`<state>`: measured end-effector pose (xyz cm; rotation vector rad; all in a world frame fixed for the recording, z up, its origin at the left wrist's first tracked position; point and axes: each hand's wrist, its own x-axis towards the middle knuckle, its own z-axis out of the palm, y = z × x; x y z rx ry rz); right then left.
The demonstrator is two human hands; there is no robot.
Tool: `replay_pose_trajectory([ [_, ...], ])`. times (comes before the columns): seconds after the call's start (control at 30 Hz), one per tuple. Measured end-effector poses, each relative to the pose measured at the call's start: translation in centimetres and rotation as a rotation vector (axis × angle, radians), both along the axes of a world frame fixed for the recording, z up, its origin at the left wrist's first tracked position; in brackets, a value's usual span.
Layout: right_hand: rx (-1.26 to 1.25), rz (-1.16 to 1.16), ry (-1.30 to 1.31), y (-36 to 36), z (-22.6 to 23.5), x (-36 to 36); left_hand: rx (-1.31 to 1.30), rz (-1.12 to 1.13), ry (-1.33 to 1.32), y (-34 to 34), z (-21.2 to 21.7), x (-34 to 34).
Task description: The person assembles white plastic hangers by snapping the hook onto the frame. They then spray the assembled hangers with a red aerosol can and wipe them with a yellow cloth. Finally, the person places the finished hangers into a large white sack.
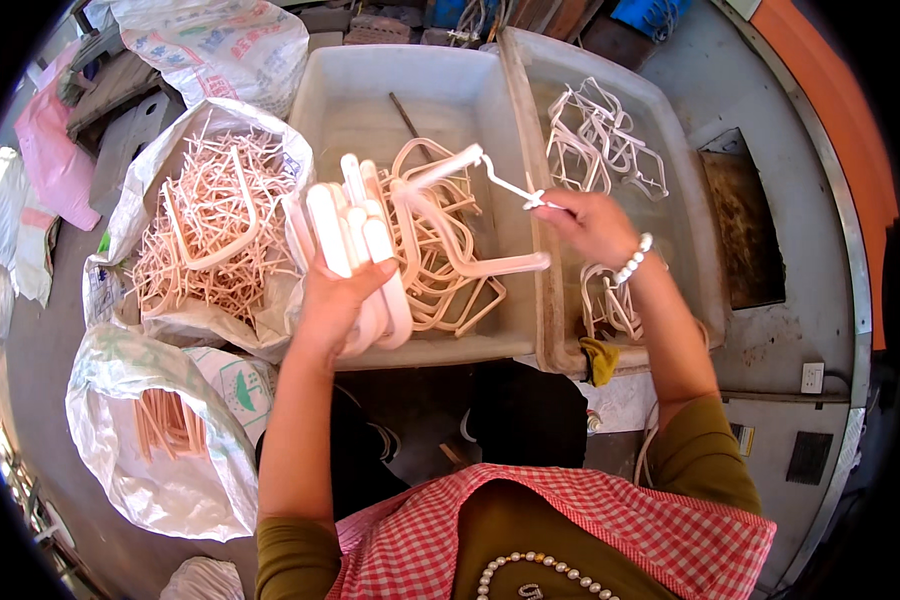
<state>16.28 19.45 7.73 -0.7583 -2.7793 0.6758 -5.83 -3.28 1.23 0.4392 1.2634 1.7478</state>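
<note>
left hand (pixel 335 300) closed around a fanned stack of pale plastic hangers (pixel 355 235), held over the left tray (pixel 315 100); right hand (pixel 590 225) pinched shut on a thin white sprue (pixel 510 187) at the tip of one hanger frame (pixel 460 215) jutting from the stack. likely trouble: stack slipping or fanning apart under the sideways pull, or the thin sprue snapping short and leaving a stub. loose peach frames (pixel 440 280) heaped below in the left tray, white frames (pixel 600 135) in the right tray (pixel 685 160). open sack of peach offcuts (pixel 210 225) crowding close at left, second sack (pixel 160 440) by the knee, tray rims hemming both wrists.
</note>
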Motion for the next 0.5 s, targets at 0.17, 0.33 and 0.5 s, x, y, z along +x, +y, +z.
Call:
replay_pose_trajectory([
  [0.17, 0.222, 0.429, -0.128, 1.0, 5.5, -0.9, 0.027, -0.171, -0.024, -0.9, 1.4, -1.2],
  [0.33, 0.282, 0.424, -0.196, 0.9, 5.8, -3.9, 0.046, -0.344, -0.164, -0.6, 1.5, 0.5],
  [0.5, 0.263, 0.424, -0.126, 1.4, 4.8, -4.9, 0.206, -0.384, -0.483, -0.4, 0.2, 0.9],
])
